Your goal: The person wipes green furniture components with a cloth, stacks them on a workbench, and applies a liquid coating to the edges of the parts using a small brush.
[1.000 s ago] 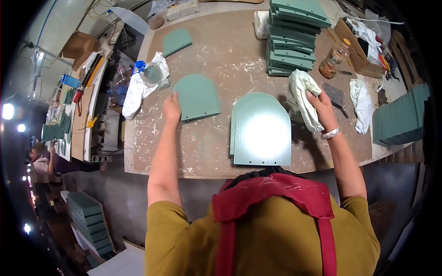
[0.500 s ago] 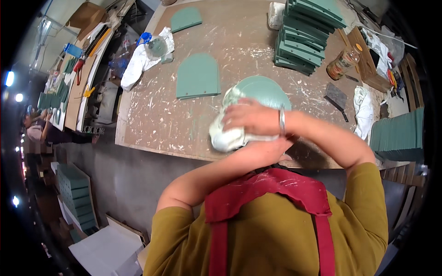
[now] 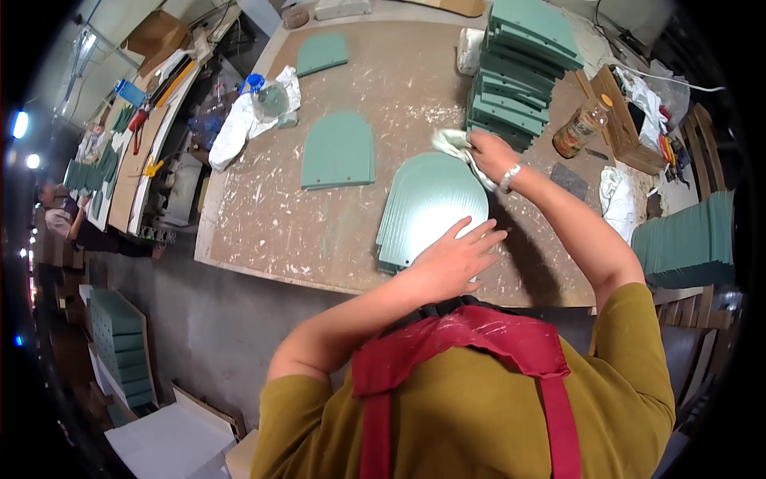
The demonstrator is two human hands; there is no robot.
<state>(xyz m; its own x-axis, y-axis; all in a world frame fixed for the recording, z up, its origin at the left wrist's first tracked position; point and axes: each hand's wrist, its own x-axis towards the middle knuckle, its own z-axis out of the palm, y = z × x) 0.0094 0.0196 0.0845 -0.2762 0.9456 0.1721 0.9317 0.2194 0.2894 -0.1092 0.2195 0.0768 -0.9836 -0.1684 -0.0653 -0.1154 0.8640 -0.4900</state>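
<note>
Here the arched green panel (image 3: 431,209) is lying flat on the counter (image 3: 263,231), and everything else is sitting around it. The left hand (image 3: 455,259) is resting released, fingers spread, on its near edge. The right hand (image 3: 488,152) is clenching a white cloth (image 3: 453,144) at its far rounded end. A second green panel (image 3: 338,150) is lying just left of it, a stack of panels (image 3: 515,72) beyond.

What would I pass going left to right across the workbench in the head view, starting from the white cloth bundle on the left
white cloth bundle → small arched green panel → large arched green panel under the left hand → right hand holding a white rag → amber bottle → stack of green panels at the right edge
</note>
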